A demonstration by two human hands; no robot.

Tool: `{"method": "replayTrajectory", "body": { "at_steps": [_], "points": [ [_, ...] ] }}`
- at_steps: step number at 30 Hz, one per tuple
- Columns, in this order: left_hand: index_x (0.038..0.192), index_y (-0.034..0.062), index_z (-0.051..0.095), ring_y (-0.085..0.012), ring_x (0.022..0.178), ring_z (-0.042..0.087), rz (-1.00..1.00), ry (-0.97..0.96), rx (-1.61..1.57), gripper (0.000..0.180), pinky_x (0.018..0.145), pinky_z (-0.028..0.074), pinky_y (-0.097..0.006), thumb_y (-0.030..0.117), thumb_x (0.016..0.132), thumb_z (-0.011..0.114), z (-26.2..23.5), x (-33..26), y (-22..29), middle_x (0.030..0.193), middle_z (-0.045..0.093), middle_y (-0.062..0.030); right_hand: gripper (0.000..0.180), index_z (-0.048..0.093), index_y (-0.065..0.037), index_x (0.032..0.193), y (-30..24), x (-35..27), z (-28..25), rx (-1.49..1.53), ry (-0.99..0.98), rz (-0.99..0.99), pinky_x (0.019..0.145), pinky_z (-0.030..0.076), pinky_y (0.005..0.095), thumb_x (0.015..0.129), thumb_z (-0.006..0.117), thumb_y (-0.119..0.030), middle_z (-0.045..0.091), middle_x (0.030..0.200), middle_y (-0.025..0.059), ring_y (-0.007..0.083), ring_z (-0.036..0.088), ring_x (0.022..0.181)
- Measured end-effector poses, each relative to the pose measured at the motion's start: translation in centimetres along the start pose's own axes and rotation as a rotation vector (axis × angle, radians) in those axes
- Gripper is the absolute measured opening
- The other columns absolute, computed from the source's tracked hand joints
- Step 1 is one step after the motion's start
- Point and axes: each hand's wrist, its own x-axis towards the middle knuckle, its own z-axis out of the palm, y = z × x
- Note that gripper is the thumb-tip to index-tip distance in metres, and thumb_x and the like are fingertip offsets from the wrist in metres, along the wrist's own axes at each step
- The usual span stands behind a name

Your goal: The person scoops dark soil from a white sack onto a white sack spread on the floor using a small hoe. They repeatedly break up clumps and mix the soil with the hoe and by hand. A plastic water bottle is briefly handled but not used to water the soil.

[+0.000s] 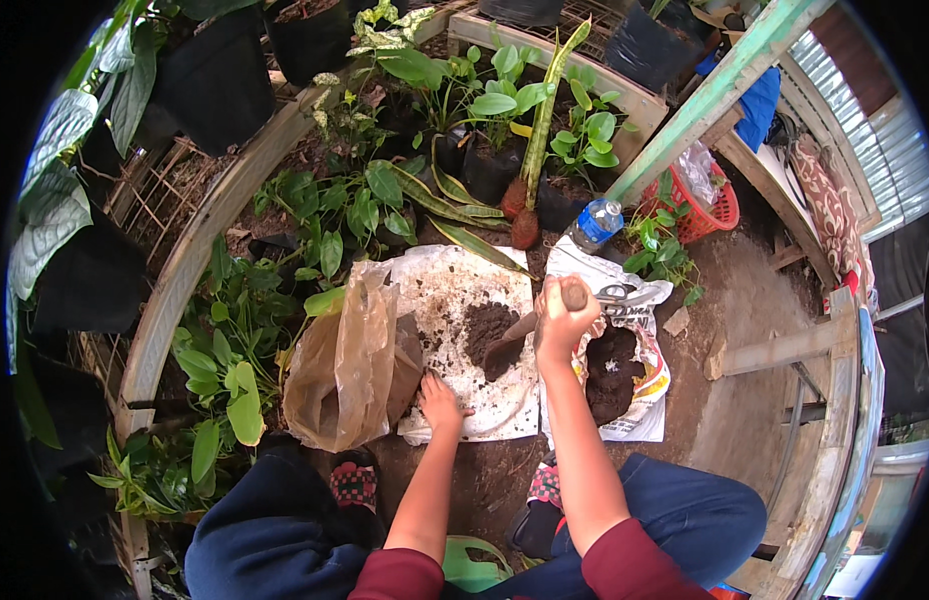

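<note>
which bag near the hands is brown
The translucent plastic bag left of the left hand; the sheet under that hand and the printed sack are mostly white.

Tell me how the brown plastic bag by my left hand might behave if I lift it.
The plastic bag is likely floppy, since its thin film is creased. It may fold where gripped, as no stiff frame shows. Its weight is hard to judge, since how full it is doesn't show clearly.

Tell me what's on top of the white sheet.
Dark soil, heaped and scattered, with the trowel blade at the heap and the left hand toward the near edge. The white sheet beneath the heap is covered.
</note>
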Motion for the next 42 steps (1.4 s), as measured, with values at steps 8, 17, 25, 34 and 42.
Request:
{"method": "replayTrajectory", "body": {
  "at_steps": [8,17,25,34,42],
  "points": [
    [0.139,-0.0075,0.025,-0.0262,0.135,0.029,-0.010,-0.009,-0.022,0.125,0.106,0.033,-0.042,0.054,0.047,0.083,0.1,0.0,-0.4,0.146,0.028,-0.0122,0.016,0.050,-0.003,0.074,-0.2,-0.3,1.3,-0.093,0.090,-0.118,0.042,0.033,0.0222,0.085,0.061,0.002,0.044,0.054,0.0008,0.0080,0.042,0.044],
    [0.139,-0.0067,0.024,-0.0251,0.135,0.029,-0.020,0.005,-0.040,0.126,0.106,0.034,-0.039,0.051,0.046,0.085,0.1,-0.1,-0.3,0.147,0.028,-0.0121,0.013,0.055,0.000,0.070,-0.9,-0.3,4.0,-0.102,0.137,-0.034,0.049,0.037,0.0217,0.080,0.063,-0.001,0.053,0.063,0.0002,0.0066,0.048,0.055],
    [0.141,-0.0059,0.022,-0.0245,0.136,0.028,-0.022,0.020,-0.041,0.127,0.106,0.034,-0.039,0.052,0.047,0.085,-0.2,-0.1,-0.5,0.147,0.028,-0.0106,0.012,0.055,-0.001,0.071,-0.5,0.4,4.8,-0.019,0.069,-0.070,0.057,0.040,0.0233,0.079,0.064,-0.003,0.054,0.066,-0.0006,0.0061,0.048,0.060],
    [0.141,-0.0050,0.021,-0.0240,0.135,0.028,-0.038,0.024,-0.009,0.128,0.107,0.034,-0.039,0.053,0.047,0.085,0.0,-0.2,-1.0,0.145,0.028,-0.0105,0.018,0.051,-0.003,0.069,-0.6,0.6,6.1,0.078,0.132,-0.096,0.051,0.034,0.0197,0.084,0.060,0.000,0.047,0.062,-0.0040,0.0040,0.042,0.056],
    [0.138,-0.0052,0.027,-0.0251,0.136,0.026,-0.051,-0.009,-0.016,0.122,0.106,0.034,-0.040,0.054,0.049,0.084,1.1,-0.4,-2.2,0.147,0.027,-0.0116,0.025,0.061,-0.009,0.089,-2.4,6.9,-1.4,-0.201,-0.301,0.352,0.071,0.047,0.0348,0.077,0.071,-0.028,0.061,0.086,0.0036,0.0165,0.059,0.083]
  ]
}}
